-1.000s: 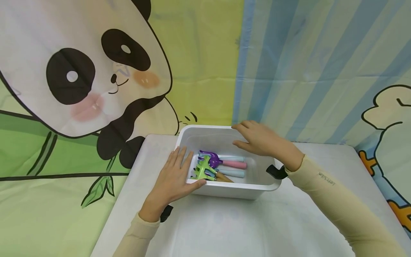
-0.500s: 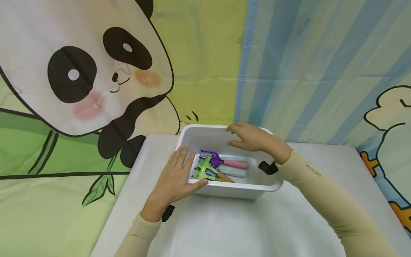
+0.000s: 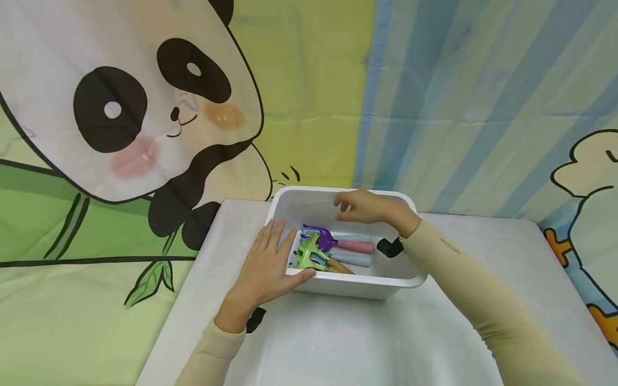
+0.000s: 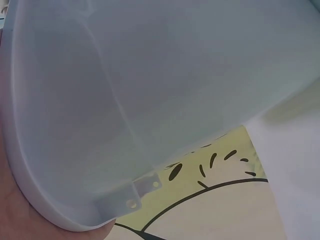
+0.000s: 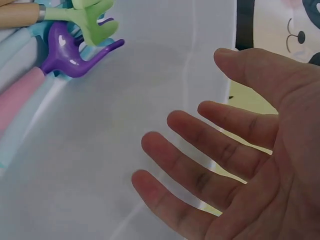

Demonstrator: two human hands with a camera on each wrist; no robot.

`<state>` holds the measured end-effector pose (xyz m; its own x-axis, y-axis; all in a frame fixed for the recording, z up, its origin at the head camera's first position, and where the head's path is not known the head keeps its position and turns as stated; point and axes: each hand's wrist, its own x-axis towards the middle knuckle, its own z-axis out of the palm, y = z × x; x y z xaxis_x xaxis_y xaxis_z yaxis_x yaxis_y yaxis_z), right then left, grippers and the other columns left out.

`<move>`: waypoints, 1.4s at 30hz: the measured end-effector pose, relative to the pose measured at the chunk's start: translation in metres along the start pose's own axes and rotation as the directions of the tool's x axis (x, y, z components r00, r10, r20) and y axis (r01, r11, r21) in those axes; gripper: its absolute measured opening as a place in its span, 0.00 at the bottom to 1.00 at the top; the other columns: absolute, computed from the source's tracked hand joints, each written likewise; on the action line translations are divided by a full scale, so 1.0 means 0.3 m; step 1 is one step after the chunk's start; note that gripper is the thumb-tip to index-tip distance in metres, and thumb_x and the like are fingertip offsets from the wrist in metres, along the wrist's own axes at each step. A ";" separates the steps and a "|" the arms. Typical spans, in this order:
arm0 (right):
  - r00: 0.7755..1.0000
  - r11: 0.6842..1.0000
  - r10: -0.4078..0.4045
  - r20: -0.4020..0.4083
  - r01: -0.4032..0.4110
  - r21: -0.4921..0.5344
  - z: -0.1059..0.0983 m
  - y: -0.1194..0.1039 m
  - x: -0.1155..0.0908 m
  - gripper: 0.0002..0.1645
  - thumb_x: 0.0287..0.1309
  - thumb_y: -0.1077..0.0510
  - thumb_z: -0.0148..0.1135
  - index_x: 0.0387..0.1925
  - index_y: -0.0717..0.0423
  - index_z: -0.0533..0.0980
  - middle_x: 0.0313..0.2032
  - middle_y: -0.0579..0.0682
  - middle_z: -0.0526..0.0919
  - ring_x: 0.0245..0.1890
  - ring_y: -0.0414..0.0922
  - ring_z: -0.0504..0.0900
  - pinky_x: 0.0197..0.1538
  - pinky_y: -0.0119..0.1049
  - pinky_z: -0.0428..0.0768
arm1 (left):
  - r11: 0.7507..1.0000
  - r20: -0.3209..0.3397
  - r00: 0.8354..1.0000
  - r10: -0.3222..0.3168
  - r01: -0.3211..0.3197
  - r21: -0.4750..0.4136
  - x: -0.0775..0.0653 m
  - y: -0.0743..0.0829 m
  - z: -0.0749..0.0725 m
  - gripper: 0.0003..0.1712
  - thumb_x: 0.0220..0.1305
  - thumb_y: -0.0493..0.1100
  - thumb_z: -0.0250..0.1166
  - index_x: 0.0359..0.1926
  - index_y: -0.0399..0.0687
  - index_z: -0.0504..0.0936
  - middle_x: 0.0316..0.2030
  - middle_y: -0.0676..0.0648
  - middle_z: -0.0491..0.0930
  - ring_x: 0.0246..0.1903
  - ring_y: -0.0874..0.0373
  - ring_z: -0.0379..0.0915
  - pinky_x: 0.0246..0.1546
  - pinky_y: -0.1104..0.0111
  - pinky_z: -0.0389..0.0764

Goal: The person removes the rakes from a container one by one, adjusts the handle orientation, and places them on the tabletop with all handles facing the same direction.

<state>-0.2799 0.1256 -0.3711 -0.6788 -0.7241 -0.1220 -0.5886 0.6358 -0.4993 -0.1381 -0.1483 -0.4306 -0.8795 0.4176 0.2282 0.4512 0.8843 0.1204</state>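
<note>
A white plastic bin (image 3: 359,292) holds several small hand rakes. One is a green rake (image 3: 309,252) with a wooden handle; another is a purple rake (image 3: 324,239) with a pink handle, and light blue handles (image 3: 352,260) lie beside and under them. My left hand (image 3: 263,268) rests on the bin's near left corner, fingers spread, thumb along the front rim. In the left wrist view, that hand's skin (image 4: 15,215) shows against the rim. Over the bin's far right part hovers my right hand (image 3: 369,208), fingers loosely bent, holding nothing; the right wrist view shows its fingers (image 5: 185,165) apart from the rakes.
The bin stands on a white-covered table (image 3: 338,343). Directly behind it hangs a printed cloth backdrop (image 3: 309,96) with a panda on the left and blue stripes on the right. A black strap (image 3: 390,247) sits at the right wrist.
My right hand has moved left and farther in over the bin, its fingers bending a little more. My left hand stays on the rim, and the rakes lie as before.
</note>
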 end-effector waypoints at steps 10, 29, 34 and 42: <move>0.998 0.996 -0.031 0.059 0.027 0.080 0.065 0.026 0.081 0.22 0.63 0.55 0.65 0.52 0.68 0.79 0.46 0.58 0.84 0.45 0.50 0.83 0.48 0.42 0.82 | 1.000 -0.036 0.999 0.009 -0.009 -0.005 0.000 -0.003 0.009 0.61 0.59 0.84 0.44 0.75 0.41 0.61 0.75 0.34 0.51 0.75 0.37 0.37 0.74 0.48 0.43; 0.922 0.897 0.165 0.349 -0.288 0.336 0.200 0.092 0.128 0.14 0.65 0.52 0.64 0.46 0.57 0.80 0.43 0.62 0.82 0.39 0.56 0.83 0.44 0.51 0.84 | 1.000 -0.018 1.000 -0.006 0.006 0.010 0.002 -0.007 0.009 0.62 0.58 0.85 0.43 0.76 0.43 0.61 0.76 0.35 0.51 0.76 0.38 0.36 0.74 0.49 0.41; 0.900 0.882 0.185 0.394 -0.329 0.337 0.221 0.078 0.125 0.13 0.65 0.53 0.65 0.44 0.58 0.81 0.42 0.63 0.83 0.38 0.57 0.83 0.43 0.52 0.85 | 1.000 -0.017 1.000 -0.012 0.013 0.007 0.000 -0.004 0.006 0.62 0.58 0.85 0.44 0.76 0.43 0.61 0.76 0.35 0.51 0.76 0.38 0.36 0.74 0.49 0.42; 0.861 0.848 0.223 0.456 -0.402 0.344 0.256 0.093 0.124 0.12 0.65 0.54 0.65 0.44 0.57 0.79 0.39 0.57 0.80 0.38 0.55 0.83 0.43 0.50 0.85 | 1.000 -0.011 1.000 -0.014 0.014 0.002 0.002 -0.001 0.009 0.62 0.57 0.85 0.44 0.76 0.43 0.61 0.76 0.35 0.50 0.76 0.38 0.36 0.74 0.50 0.41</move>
<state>-0.2877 0.0958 -0.4554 -0.5157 -0.6035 -0.6081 -0.0750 0.7388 -0.6697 -0.1393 -0.1477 -0.4331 -0.8841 0.4028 0.2370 0.4384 0.8905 0.1217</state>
